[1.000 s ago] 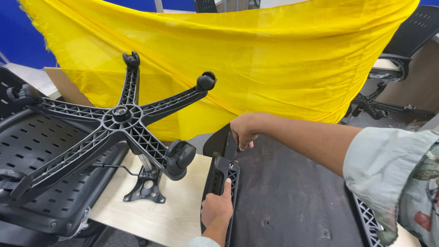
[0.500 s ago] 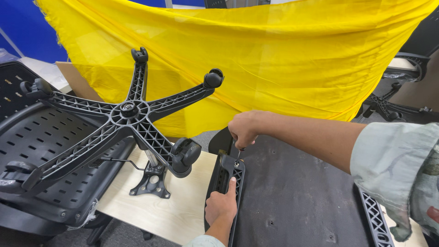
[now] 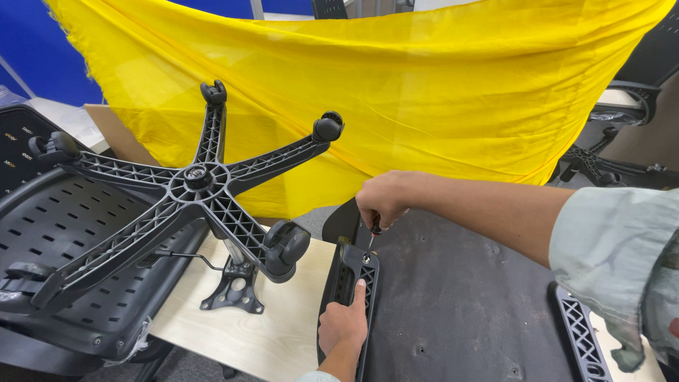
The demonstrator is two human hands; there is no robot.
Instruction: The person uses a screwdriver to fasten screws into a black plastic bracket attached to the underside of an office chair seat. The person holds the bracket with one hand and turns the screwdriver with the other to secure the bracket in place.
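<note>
The black armrest bracket lies along the left edge of the dark upturned seat base, directly under our fingers; our left hand presses down on its near end, fingers curled around the bracket's edge and the index finger stretched forward along its top; our right hand is closed around the short handle of a screwdriver, whose tip stands on a screw just beyond the left index fingertip.

We judge the main risk to be the tip camming out of the screw head; the shaft looks slightly tilted, and any sideways push from our right fingers could slip it off and strip the head; the left index finger sits close enough to that screw to be jabbed if this happens.

A second risk is the bracket shifting; only the left hand pins it, so easing that pressure could let it slide off its holes and cross-thread the screw.

Well to the left of our fingers, the five-star chair base leans with a caster near the bracket; a knock from our left forearm might topple it; the yellow cloth hangs beyond our right knuckles, apart from the tool.
</note>
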